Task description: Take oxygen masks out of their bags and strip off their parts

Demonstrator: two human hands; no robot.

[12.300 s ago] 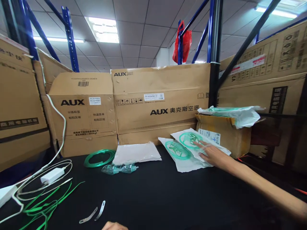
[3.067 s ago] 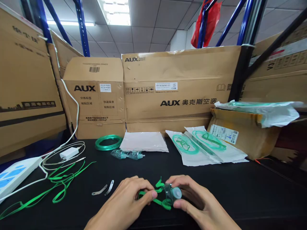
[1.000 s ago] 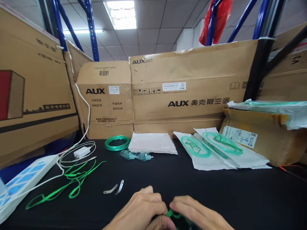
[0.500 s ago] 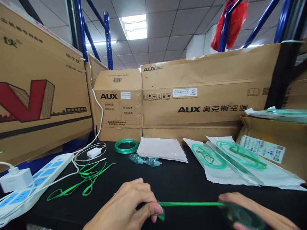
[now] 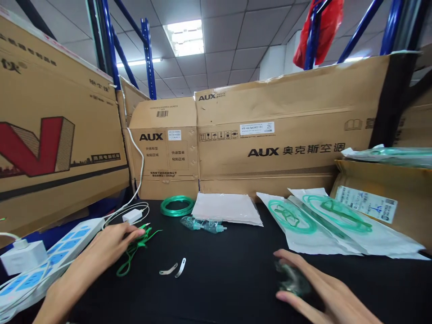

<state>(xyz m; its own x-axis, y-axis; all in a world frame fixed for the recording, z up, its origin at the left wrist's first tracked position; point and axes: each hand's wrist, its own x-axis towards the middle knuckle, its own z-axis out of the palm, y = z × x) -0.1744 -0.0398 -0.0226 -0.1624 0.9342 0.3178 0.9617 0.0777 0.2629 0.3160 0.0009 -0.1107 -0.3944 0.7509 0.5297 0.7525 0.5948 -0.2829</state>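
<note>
My left hand (image 5: 111,240) reaches out to the left over the black table (image 5: 229,279) and its fingers close on a bundle of green elastic straps (image 5: 135,249). My right hand (image 5: 313,288) is low at the right, curled round a clear green-tinted mask piece (image 5: 292,279), which is blurred. Two small metal strips (image 5: 173,268) lie between the hands. Farther back lie two clear connectors (image 5: 204,224) and a coil of green tubing (image 5: 177,205).
A white flat pouch (image 5: 227,209) and two sealed packs with green tubing (image 5: 324,220) lie at the back. A blue-white power strip (image 5: 40,265), a white charger (image 5: 132,216) and cables sit at the left. Cardboard boxes (image 5: 270,135) wall in the table.
My left hand let go of the stretched green strap and moved left to the strap bundle. My right hand stays low at the right with the mask piece.
</note>
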